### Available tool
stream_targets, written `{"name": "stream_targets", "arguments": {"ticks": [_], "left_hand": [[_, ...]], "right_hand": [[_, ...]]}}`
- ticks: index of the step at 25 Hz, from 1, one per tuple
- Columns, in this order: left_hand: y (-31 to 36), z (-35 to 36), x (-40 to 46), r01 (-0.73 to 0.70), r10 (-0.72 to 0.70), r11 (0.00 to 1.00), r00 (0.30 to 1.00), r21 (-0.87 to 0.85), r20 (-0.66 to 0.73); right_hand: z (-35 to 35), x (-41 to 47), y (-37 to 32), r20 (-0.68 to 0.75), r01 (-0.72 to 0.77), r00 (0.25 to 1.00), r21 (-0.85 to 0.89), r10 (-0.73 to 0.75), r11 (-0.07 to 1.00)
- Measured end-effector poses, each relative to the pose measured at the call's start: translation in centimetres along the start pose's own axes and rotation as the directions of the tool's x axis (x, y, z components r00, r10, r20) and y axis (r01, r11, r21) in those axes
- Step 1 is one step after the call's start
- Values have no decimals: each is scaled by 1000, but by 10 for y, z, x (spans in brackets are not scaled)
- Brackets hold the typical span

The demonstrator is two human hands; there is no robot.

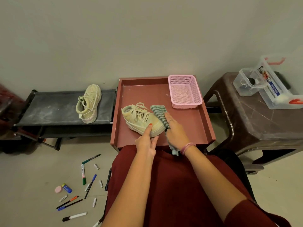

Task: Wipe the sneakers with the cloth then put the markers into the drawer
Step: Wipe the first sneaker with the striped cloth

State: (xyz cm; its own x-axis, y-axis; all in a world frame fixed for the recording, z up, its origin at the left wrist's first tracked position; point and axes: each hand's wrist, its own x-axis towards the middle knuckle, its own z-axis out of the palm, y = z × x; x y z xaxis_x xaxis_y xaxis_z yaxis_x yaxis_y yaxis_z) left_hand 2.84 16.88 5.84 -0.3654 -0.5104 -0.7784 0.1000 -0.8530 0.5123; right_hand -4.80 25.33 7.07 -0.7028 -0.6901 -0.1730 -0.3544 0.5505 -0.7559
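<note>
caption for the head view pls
Left hand steadies sneaker in tray; right hand wipes with cloth.

Both forearms reach forward, left hand [147, 141] fingers extended, right hand [175, 130] lying flat.
</note>
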Motion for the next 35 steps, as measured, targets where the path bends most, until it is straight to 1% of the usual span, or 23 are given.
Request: {"name": "stream_targets", "arguments": {"ticks": [2, 4, 5, 7, 8, 9, 10, 12, 13, 14, 16, 19, 21, 23, 25, 26, 27, 28, 29, 31, 32, 33, 35], "left_hand": [[0, 1, -4, -3, 3, 1000, 1000, 23, 2], [1, -1, -4, 2, -2, 999, 1000, 49, -4], [1, -2, -4, 11, -11, 999, 1000, 49, 4], [0, -5, -7, 35, -35, 999, 999, 11, 26], [1, -5, -11, 39, -38, 999, 998, -13, 41], [1, -5, -14, 43, -41, 999, 998, -33, 55], [1, -4, -16, 50, -47, 998, 996, -42, 70], [3, -3, -20, 70, -68, 997, 994, -28, 91], [4, -5, -21, 80, -77, 997, 992, -20, 96], [5, -7, -22, 85, -83, 996, 992, -16, 95], [7, -11, -23, 88, -87, 996, 993, -13, 85], [11, -12, -21, 77, -76, 997, 994, -11, 84], [10, -10, -19, 86, -87, 996, 992, 14, 93], [5, -9, -19, 105, -108, 994, 990, 40, 90], [-1, -9, -17, 120, -123, 991, 991, 57, 61], [-4, -10, -15, 125, -127, 990, 991, 59, 48], [-6, -9, -16, 123, -127, 991, 990, 57, 55], [-5, -8, -17, 119, -123, 991, 990, 55, 72], [-5, -6, -19, 119, -123, 991, 989, 55, 88], [-4, -6, -21, 125, -129, 991, 987, 49, 93], [-4, -7, -22, 126, -130, 991, 988, 46, 89], [-4, -8, -21, 127, -131, 991, 988, 49, 83], [-4, -9, -18, 124, -129, 990, 989, 63, 78]], "right_hand": [[18, -15, -9, -43, 112, 991, -248, -126, 962], [40, -31, -5, -107, 261, 922, -536, -371, 803], [47, -36, 3, -72, 308, 888, -641, -455, 703], [44, -35, 19, -7, 366, 837, -736, -547, 569], [39, -31, 24, 4, 380, 815, -758, -579, 530], [33, -28, 25, 4, 385, 808, -760, -589, 524], [30, -24, 27, -21, 372, 823, -735, -567, 567], [19, -16, 25, -105, 272, 921, -515, -374, 813], [11, -11, 24, -113, 207, 957, -377, -267, 903], [4, -8, 24, -59, 170, 979, -277, -193, 946], [-3, -10, 21, 20, 138, 990, -171, -137, 976], [8, -25, 9, 2, 196, 980, -176, -198, 965], [19, -38, 8, -45, 257, 955, -363, -292, 896], [26, -46, 12, -71, 333, 886, -591, -459, 735], [35, -49, 22, 45, 420, 806, -747, -591, 516], [37, -50, 28, 103, 452, 781, -775, -616, 442], [33, -47, 31, 125, 457, 769, -793, -627, 402], [25, -41, 30, 112, 441, 781, -796, -615, 415], [14, -34, 28, 62, 400, 817, -777, -573, 486], [-8, -19, 27, 12, 337, 912, -589, -409, 734], [-17, -14, 28, 30, 313, 940, -472, -340, 824], [-21, -13, 27, 52, 299, 952, -383, -303, 874], [-14, -19, 18, 50, 266, 963, -369, -266, 891]]}}
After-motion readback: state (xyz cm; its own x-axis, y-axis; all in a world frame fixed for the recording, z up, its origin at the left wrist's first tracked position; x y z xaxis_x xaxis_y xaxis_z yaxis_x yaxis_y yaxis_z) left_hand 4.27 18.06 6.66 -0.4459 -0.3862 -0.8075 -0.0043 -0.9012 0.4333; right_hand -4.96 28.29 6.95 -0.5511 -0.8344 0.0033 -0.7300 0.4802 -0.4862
